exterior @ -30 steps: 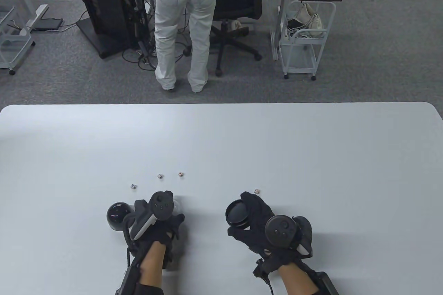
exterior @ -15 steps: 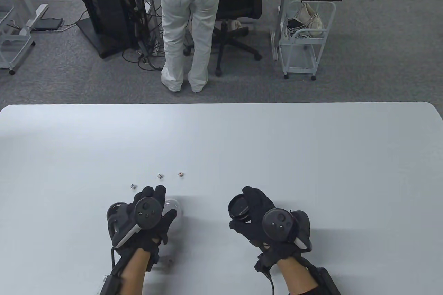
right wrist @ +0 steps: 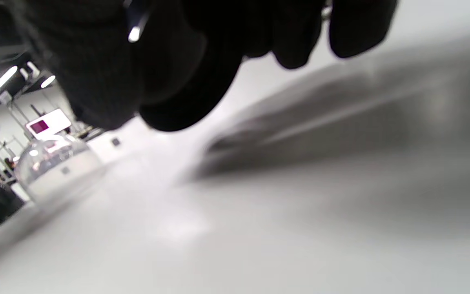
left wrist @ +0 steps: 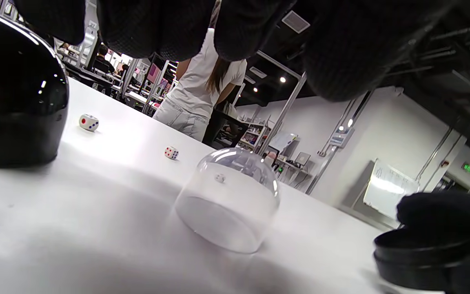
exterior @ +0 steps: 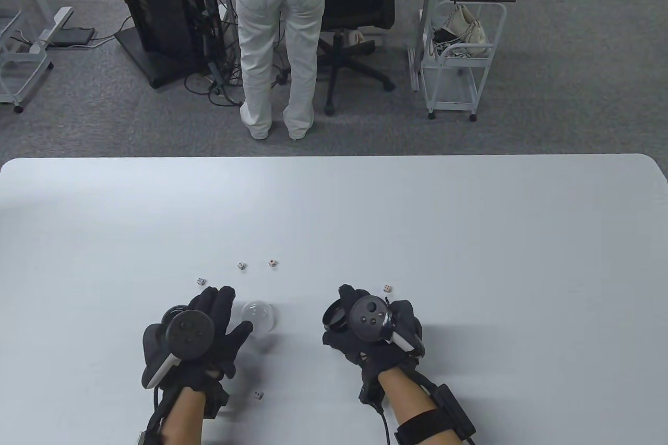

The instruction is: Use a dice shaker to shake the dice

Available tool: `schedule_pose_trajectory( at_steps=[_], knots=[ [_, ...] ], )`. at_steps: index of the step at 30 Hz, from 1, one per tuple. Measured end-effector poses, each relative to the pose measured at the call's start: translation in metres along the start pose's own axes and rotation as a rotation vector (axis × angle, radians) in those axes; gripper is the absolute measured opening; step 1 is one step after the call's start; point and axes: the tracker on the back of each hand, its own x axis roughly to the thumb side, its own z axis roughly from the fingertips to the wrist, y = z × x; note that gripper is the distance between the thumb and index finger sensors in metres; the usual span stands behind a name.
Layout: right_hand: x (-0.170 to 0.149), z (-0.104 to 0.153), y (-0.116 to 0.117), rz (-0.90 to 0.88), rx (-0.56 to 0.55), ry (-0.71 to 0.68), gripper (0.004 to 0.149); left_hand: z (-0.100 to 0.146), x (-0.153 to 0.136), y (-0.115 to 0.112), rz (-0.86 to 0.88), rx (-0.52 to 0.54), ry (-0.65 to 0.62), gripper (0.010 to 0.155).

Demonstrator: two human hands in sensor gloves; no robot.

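Observation:
The shaker lies in parts on the white table (exterior: 469,236). A clear dome (exterior: 259,315) stands mouth down, also in the left wrist view (left wrist: 229,200). A black dome (exterior: 171,313) stands left of it, half hidden by my left hand (exterior: 227,312). That hand hovers open between the two domes and holds nothing. My right hand (exterior: 339,312) grips the black round base (exterior: 329,317) low over the table. Several small dice lie loose: three beyond the domes (exterior: 200,281) (exterior: 241,265) (exterior: 272,263), one by my right hand (exterior: 386,288), one near the front (exterior: 258,395).
A person in white (exterior: 279,38) stands beyond the table's far edge, with a black office chair (exterior: 360,7), a computer tower (exterior: 167,17) and a white cart (exterior: 459,59). The right wrist view is blurred and shows the clear dome (right wrist: 55,167).
My left hand has drawn back and left off the clear dome, which now stands uncovered. My right hand has shifted left with the black base. The front die has come into view.

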Motion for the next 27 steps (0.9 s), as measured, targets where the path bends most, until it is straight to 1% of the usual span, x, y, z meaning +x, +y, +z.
schedule_pose_trajectory(
  at_steps=[1, 2, 3, 4, 5, 7, 8, 9, 10, 11, 12, 13, 17, 20, 22, 27],
  knots=[
    [-0.001, -0.001, 0.001, 0.004, 0.005, 0.005, 0.091, 0.000, -0.001, 0.000, 0.015, -0.005, 0.003, 0.076],
    [-0.004, -0.002, 0.004, 0.023, 0.048, 0.028, 0.090, 0.000, -0.002, 0.000, 0.044, -0.010, 0.005, 0.075],
    [-0.005, -0.001, 0.004, 0.017, 0.064, 0.027, 0.090, 0.001, -0.003, 0.001, 0.058, -0.006, 0.006, 0.075],
    [-0.005, -0.002, 0.005, 0.013, 0.043, 0.021, 0.090, 0.001, -0.004, 0.001, 0.060, -0.003, 0.005, 0.075],
    [-0.005, -0.002, 0.005, 0.021, 0.050, 0.026, 0.090, 0.001, -0.004, 0.001, 0.059, -0.004, 0.007, 0.076],
    [-0.006, -0.002, 0.006, 0.086, 0.089, 0.058, 0.090, 0.001, -0.004, 0.002, 0.053, -0.002, 0.010, 0.075],
    [-0.005, -0.003, 0.009, 0.163, 0.156, 0.085, 0.088, 0.001, -0.004, 0.001, 0.051, -0.002, 0.010, 0.075],
    [-0.005, -0.003, 0.008, 0.182, 0.164, 0.082, 0.090, 0.001, -0.004, 0.001, 0.052, -0.003, 0.010, 0.076],
    [-0.004, -0.003, 0.008, 0.181, 0.143, 0.068, 0.090, 0.001, -0.004, 0.001, 0.052, -0.007, 0.009, 0.075],
    [-0.004, -0.003, 0.007, 0.170, 0.153, 0.066, 0.089, 0.001, -0.004, 0.001, 0.052, -0.010, 0.009, 0.075],
    [-0.004, -0.003, 0.005, 0.158, 0.188, 0.060, 0.089, 0.001, -0.004, 0.001, 0.051, -0.010, 0.009, 0.075],
    [-0.006, -0.002, -0.001, 0.133, 0.195, 0.054, 0.089, 0.001, -0.004, 0.002, 0.049, -0.005, 0.009, 0.075],
    [-0.020, 0.005, -0.031, 0.075, 0.041, 0.035, 0.080, 0.002, -0.004, 0.004, 0.058, 0.007, 0.007, 0.076],
    [-0.034, 0.010, -0.052, 0.050, -0.001, 0.069, 0.078, 0.002, -0.004, 0.003, 0.055, 0.001, 0.009, 0.075],
    [-0.046, 0.012, -0.064, 0.069, -0.045, 0.108, 0.075, 0.001, -0.003, 0.001, 0.050, -0.005, 0.009, 0.075],
    [-0.071, 0.012, -0.078, 0.089, -0.163, 0.189, 0.065, 0.000, -0.002, 0.000, 0.038, -0.009, 0.009, 0.075]
  ],
)
